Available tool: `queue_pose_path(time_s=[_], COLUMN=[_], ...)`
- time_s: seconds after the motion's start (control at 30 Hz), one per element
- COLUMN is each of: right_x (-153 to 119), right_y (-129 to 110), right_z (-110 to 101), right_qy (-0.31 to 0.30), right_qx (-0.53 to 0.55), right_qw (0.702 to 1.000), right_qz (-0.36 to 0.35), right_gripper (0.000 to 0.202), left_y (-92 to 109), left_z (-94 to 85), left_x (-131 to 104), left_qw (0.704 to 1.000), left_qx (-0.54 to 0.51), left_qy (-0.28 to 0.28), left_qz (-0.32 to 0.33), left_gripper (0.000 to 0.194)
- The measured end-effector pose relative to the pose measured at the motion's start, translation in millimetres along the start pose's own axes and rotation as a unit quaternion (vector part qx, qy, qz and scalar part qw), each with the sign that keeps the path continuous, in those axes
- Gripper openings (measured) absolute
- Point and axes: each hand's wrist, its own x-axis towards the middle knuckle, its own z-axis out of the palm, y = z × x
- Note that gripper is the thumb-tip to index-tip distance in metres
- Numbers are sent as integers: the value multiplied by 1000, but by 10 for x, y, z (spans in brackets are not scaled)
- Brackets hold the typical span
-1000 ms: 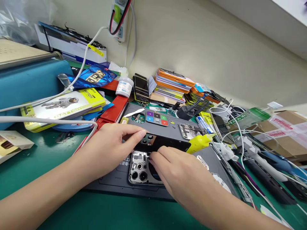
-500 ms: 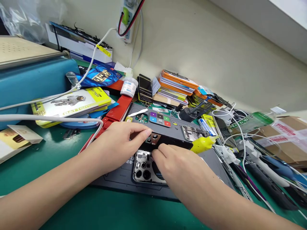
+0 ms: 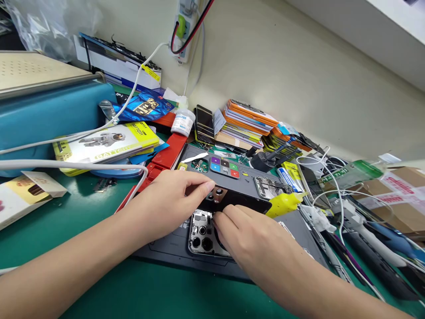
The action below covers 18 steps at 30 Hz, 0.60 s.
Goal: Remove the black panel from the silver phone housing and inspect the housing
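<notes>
Both hands are on the opened phone (image 3: pixel 202 237), which lies on the grey mat (image 3: pixel 159 248) at the middle of the green bench (image 3: pixel 99 288). From where I sit I see my left hand (image 3: pixel 162 204) with fingers bent and pinched on the near-left end of the black back cover (image 3: pixel 239 203); thumb and forefinger close on it just beside its copper camera ring. That cover is lifted off the phone and stands tilted on its long edge, running off to the right. My right hand (image 3: pixel 252 241) lies over the phone's body, fingers curled, with the fingertips (image 3: pixel 221 217) pressed against the cover's lower edge at the phone's top corner. I cannot tell whether they grip anything small there. The phone's camera lenses and metal frame show bare between the two hands.

A yellow bottle (image 3: pixel 283 204) lies just past the cover's far end, touching or nearly touching it. Farther back on the mat sits a tray (image 3: pixel 225 167) of coloured squares, and a second phone frame (image 3: pixel 268 186) is near the bottle. A red tool (image 3: pixel 168 153) lies along the mat's left edge. A white cable (image 3: pixel 66 165) crosses the bench on the left, over a yellow battery box (image 3: pixel 106 141). Stacked phone cases (image 3: pixel 249 119) stand by the wall.
</notes>
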Motion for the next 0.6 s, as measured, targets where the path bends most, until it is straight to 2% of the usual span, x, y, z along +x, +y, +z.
queue_pose_path(time_s=[0.33, 0.6], right_x=[41, -4], right_y=[59, 61], right_z=[67, 92], right_qy=[-30, -3], right_qx=[48, 37], right_qw=[998, 999], right_qz=[12, -1], right_gripper=[17, 23], left_y=[1, -4], left_z=[14, 23], left_x=[15, 23], left_qw=[1000, 1000], left_qx=[-9, -15], left_qy=[0, 1], left_qz=[-2, -5], left_gripper=[35, 34])
